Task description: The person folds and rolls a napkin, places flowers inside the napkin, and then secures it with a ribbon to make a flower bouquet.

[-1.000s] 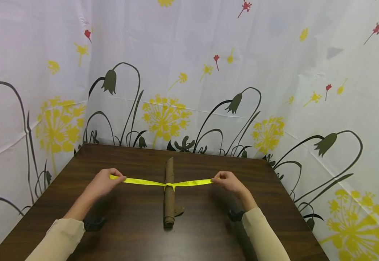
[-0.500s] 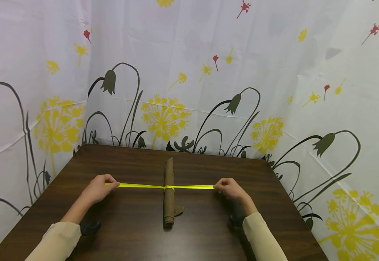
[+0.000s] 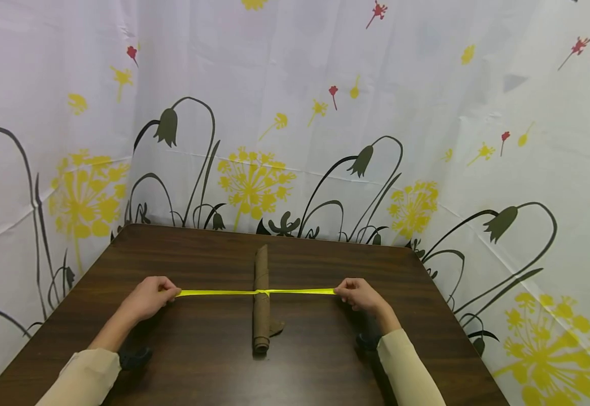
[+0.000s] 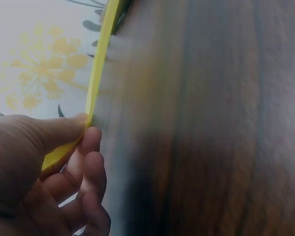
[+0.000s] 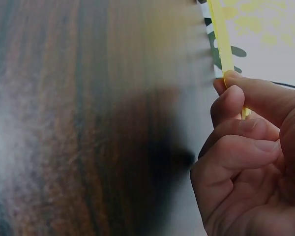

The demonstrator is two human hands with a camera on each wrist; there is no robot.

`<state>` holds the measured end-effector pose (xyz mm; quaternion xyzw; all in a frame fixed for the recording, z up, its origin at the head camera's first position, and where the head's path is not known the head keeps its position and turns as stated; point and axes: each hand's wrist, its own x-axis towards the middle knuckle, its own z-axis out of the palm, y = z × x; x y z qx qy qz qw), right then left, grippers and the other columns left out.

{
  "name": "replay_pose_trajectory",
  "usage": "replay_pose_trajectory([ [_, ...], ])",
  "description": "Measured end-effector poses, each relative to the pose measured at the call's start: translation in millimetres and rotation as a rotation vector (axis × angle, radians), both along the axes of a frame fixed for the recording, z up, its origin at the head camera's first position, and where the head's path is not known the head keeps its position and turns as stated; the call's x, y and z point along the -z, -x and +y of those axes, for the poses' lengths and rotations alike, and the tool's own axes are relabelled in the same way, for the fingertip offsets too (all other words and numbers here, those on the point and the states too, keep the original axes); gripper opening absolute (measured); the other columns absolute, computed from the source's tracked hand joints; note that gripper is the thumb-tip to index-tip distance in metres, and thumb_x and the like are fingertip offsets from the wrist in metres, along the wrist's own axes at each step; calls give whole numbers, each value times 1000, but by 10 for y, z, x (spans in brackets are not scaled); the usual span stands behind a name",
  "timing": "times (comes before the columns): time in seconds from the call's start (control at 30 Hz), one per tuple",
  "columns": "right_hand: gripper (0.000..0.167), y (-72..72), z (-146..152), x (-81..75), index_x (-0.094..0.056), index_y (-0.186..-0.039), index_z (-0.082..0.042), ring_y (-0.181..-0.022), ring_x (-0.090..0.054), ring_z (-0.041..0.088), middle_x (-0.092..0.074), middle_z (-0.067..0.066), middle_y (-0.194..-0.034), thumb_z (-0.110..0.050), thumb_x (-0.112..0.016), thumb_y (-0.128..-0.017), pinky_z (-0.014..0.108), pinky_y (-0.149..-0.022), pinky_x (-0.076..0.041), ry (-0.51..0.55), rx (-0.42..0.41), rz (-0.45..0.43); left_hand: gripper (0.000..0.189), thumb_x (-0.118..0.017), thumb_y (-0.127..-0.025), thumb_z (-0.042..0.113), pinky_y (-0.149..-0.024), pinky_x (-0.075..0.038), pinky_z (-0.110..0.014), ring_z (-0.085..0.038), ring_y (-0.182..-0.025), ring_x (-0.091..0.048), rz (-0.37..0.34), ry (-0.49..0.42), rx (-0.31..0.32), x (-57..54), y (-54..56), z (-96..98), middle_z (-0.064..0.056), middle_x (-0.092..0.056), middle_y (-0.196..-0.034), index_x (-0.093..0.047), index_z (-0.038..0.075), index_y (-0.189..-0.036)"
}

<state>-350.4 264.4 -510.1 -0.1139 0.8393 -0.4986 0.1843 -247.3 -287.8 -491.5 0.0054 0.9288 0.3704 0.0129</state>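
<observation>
A brown cloth-like roll point(image 3: 261, 321) lies lengthwise on the table, with a small flap sticking out on its right side. Around its middle goes a yellow ribbon point(image 3: 300, 291), crossed or knotted on top; which of the two I cannot tell. My left hand point(image 3: 149, 297) pinches one ribbon end between thumb and forefinger, and in the left wrist view the ribbon point(image 4: 99, 64) runs away taut from the fingertips. On the other side my right hand point(image 3: 362, 296) pinches the opposite end, a short tail of ribbon point(image 5: 221, 39) showing below the thumb in the right wrist view.
The dark wood-grain table point(image 3: 198, 361) reaches back to a white curtain point(image 3: 295, 73) printed with flowers. Its rounded far corners touch or nearly touch the curtain. A dark band point(image 3: 135, 358) sits at the left wrist and another point(image 3: 368, 341) at the right.
Both hands have come lower and nearer; the left has also moved outward. The ribbon has gone from slightly slack to straight and narrow, and its crossing looks tighter. The roll has stayed in place.
</observation>
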Motion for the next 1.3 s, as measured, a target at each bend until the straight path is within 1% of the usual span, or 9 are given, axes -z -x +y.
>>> replay_pose_trajectory([
  [0.2,28,-50,-44,5,-70,-107,7,-56,-42,9,-58,-2,-74,-20,-66,-108,24,-53,-37,-50,-21,31,22,-63,-109,20,-68,-46,-36,-20,-79,-59,-32,34,5,21,-91,-80,-8,-71,-94,-74,0,-107],
  [0.43,24,-306,-33,-57,-68,-105,5,-56,-48,12,-61,0,-76,-17,-62,-110,26,-53,-42,-158,-121,79,27,-67,-107,25,-65,-38,-30,-17,-68,-46,-82,44,105,-45,-324,-18,0,-52,-77,-65,6,-88],
  [0.57,22,-441,-71,-111,-69,-106,4,-55,-49,11,-63,3,-78,-15,-60,-110,25,-51,-42,-201,-168,90,28,-62,-110,23,-64,-37,-30,-17,-66,-44,-114,48,157,-23,-380,0,0,-51,-77,-63,7,-87],
  [0.67,19,-571,-134,-130,-70,-101,1,-58,-49,10,-63,2,-77,-15,-63,-108,24,-53,-42,-244,-192,126,28,-62,-110,29,-64,-40,-30,-16,-67,-47,-183,31,206,156,-338,-82,0,-55,-79,-66,10,-90],
  [0.8,14,-792,-235,-155,-70,-93,-4,-64,-49,11,-61,-2,-77,-14,-65,-102,26,-59,-42,-327,-222,166,38,-68,-104,48,-60,-41,-28,-12,-62,-47,-280,-43,357,614,-234,-259,3,-57,-75,-68,15,-85],
  [0.9,11,-932,-323,-180,-69,-89,-8,-66,-49,12,-59,-4,-77,-14,-65,-98,27,-61,-40,-372,-259,166,41,-71,-101,51,-56,-39,-26,-9,-58,-43,-338,-99,457,757,-249,-264,6,-53,-69,-63,17,-79],
  [1.0,10,-1049,-410,-216,-68,-88,-13,-66,-48,13,-61,-4,-77,-15,-64,-96,29,-60,-39,-400,-305,142,39,-69,-104,39,-54,-36,-25,-7,-55,-38,-372,-56,474,512,-458,-50,9,-49,-65,-57,20,-73],
  [1.17,12,-1188,-529,-278,-68,-83,-19,-60,-45,10,-60,-7,-72,-19,-65,-95,28,-56,-35,-459,-348,147,43,-70,-100,21,-54,-23,-26,-8,-53,-28,-377,69,378,-76,-886,481,8,-40,-57,-47,20,-63],
  [1.3,18,-1301,-631,-300,-67,-80,-22,-56,-43,9,-59,-9,-69,-22,-66,-98,28,-53,-32,-508,-364,162,47,-71,-100,22,-54,-17,-26,-9,-52,-25,-393,119,348,-221,-1034,749,8,-38,-56,-46,21,-61],
])
